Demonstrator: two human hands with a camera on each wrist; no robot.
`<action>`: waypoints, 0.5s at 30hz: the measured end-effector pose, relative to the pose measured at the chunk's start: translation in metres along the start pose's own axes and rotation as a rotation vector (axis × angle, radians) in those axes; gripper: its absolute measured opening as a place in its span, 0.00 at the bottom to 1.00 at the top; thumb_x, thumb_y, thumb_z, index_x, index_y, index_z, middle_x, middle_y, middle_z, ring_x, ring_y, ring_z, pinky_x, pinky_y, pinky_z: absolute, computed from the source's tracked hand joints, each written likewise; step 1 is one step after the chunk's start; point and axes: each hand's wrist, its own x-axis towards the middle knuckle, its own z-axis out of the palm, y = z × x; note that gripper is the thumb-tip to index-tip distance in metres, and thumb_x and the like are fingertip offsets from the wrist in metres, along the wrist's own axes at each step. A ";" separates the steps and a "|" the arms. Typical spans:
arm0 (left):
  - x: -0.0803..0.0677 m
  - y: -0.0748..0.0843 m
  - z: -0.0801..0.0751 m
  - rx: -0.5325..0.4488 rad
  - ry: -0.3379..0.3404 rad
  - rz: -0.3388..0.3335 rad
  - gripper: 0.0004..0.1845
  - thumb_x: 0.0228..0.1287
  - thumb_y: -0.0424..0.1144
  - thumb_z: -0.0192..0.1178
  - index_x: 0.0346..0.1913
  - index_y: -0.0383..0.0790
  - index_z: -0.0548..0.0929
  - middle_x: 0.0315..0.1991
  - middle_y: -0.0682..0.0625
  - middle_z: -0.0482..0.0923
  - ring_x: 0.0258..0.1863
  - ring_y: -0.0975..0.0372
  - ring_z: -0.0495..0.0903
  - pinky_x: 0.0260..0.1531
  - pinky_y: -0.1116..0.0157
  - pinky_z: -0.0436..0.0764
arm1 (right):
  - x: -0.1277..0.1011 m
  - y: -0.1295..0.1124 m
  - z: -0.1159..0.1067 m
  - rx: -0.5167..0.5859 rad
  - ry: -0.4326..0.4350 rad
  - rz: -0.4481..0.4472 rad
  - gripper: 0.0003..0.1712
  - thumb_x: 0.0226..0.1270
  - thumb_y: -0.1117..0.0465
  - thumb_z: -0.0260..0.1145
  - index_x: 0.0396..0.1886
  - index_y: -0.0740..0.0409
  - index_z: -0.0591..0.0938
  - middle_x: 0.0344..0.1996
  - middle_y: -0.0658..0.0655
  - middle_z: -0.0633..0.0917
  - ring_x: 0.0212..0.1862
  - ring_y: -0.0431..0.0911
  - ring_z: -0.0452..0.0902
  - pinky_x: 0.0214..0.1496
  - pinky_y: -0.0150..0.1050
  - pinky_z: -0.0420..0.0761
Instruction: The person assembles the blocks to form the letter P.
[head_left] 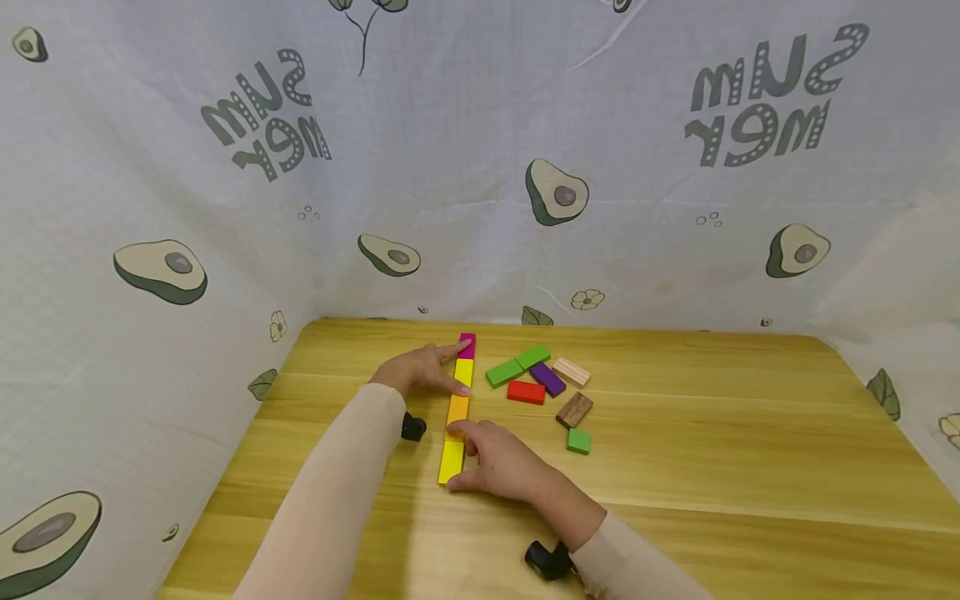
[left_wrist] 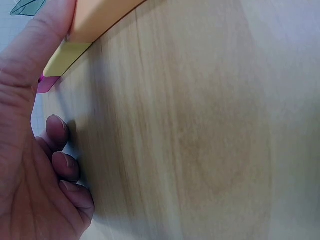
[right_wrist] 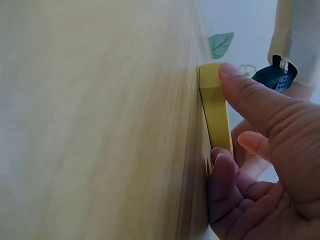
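A straight row of blocks lies on the table: a magenta block (head_left: pixel 468 352) at the far end, then a yellow block (head_left: pixel 464 372), an orange block (head_left: pixel 457 409) and a nearer yellow block (head_left: pixel 452 463). My left hand (head_left: pixel 420 370) touches the magenta block with its index finger; its thumb rests where the far yellow and orange blocks meet. In the left wrist view the other fingers (left_wrist: pixel 66 165) curl loosely beside the row. My right hand (head_left: pixel 504 463) holds the nearer yellow block (right_wrist: pixel 216 110), thumb on its near end and index finger by the orange block.
Right of the row lie two green blocks (head_left: pixel 504 372), a red block (head_left: pixel 527 392), a purple block (head_left: pixel 547 380), a striped light wooden block (head_left: pixel 572 372), a brown block (head_left: pixel 574 410) and a small green block (head_left: pixel 578 442). A printed cloth (head_left: pixel 480 167) hangs behind the table.
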 end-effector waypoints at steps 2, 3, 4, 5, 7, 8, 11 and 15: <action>0.000 0.000 0.000 0.004 0.001 -0.002 0.55 0.28 0.73 0.67 0.67 0.79 0.51 0.71 0.46 0.51 0.67 0.47 0.53 0.58 0.39 0.57 | 0.000 0.000 0.000 -0.003 0.003 -0.010 0.43 0.45 0.38 0.72 0.61 0.48 0.70 0.33 0.45 0.74 0.36 0.38 0.69 0.36 0.31 0.73; 0.000 0.000 -0.001 0.003 0.000 -0.003 0.55 0.28 0.73 0.67 0.67 0.79 0.51 0.71 0.46 0.51 0.67 0.47 0.53 0.58 0.39 0.57 | 0.000 0.000 0.000 -0.005 0.004 -0.017 0.43 0.46 0.38 0.72 0.61 0.48 0.70 0.33 0.45 0.74 0.36 0.38 0.69 0.37 0.32 0.73; 0.000 0.000 -0.001 0.002 0.000 -0.004 0.56 0.28 0.73 0.67 0.67 0.79 0.51 0.71 0.46 0.51 0.67 0.47 0.53 0.58 0.38 0.57 | 0.000 0.001 0.000 -0.008 0.005 -0.021 0.43 0.46 0.38 0.71 0.61 0.48 0.70 0.33 0.45 0.74 0.36 0.38 0.69 0.37 0.32 0.73; -0.001 0.000 -0.001 0.002 0.000 -0.004 0.56 0.28 0.73 0.67 0.67 0.79 0.51 0.71 0.46 0.51 0.67 0.47 0.54 0.58 0.39 0.57 | 0.000 0.000 0.001 -0.009 0.006 -0.025 0.43 0.46 0.38 0.71 0.61 0.48 0.70 0.33 0.45 0.74 0.36 0.38 0.69 0.37 0.32 0.73; -0.001 0.001 -0.001 0.005 0.000 -0.004 0.56 0.28 0.73 0.67 0.67 0.79 0.51 0.71 0.46 0.51 0.67 0.47 0.54 0.58 0.39 0.57 | 0.001 0.000 0.001 -0.016 0.008 -0.028 0.43 0.46 0.38 0.71 0.61 0.49 0.70 0.33 0.44 0.74 0.35 0.38 0.69 0.37 0.32 0.73; -0.001 0.001 -0.001 0.007 0.000 -0.004 0.56 0.28 0.73 0.67 0.67 0.79 0.51 0.71 0.46 0.51 0.67 0.47 0.54 0.58 0.39 0.57 | 0.001 0.000 0.001 -0.019 0.009 -0.026 0.43 0.46 0.38 0.71 0.61 0.49 0.70 0.33 0.44 0.74 0.35 0.38 0.69 0.37 0.31 0.72; -0.002 0.001 -0.002 0.016 0.001 0.001 0.55 0.29 0.73 0.66 0.67 0.79 0.51 0.71 0.46 0.52 0.67 0.47 0.54 0.58 0.40 0.57 | 0.001 0.000 0.002 -0.023 0.014 -0.021 0.42 0.47 0.38 0.70 0.61 0.49 0.69 0.32 0.44 0.74 0.35 0.38 0.69 0.38 0.31 0.72; -0.003 0.002 -0.002 0.014 -0.001 0.004 0.54 0.31 0.72 0.67 0.67 0.79 0.51 0.71 0.47 0.52 0.67 0.48 0.54 0.58 0.40 0.57 | 0.000 0.001 0.003 -0.014 0.019 -0.027 0.42 0.47 0.38 0.70 0.60 0.50 0.69 0.32 0.44 0.74 0.34 0.37 0.68 0.38 0.31 0.72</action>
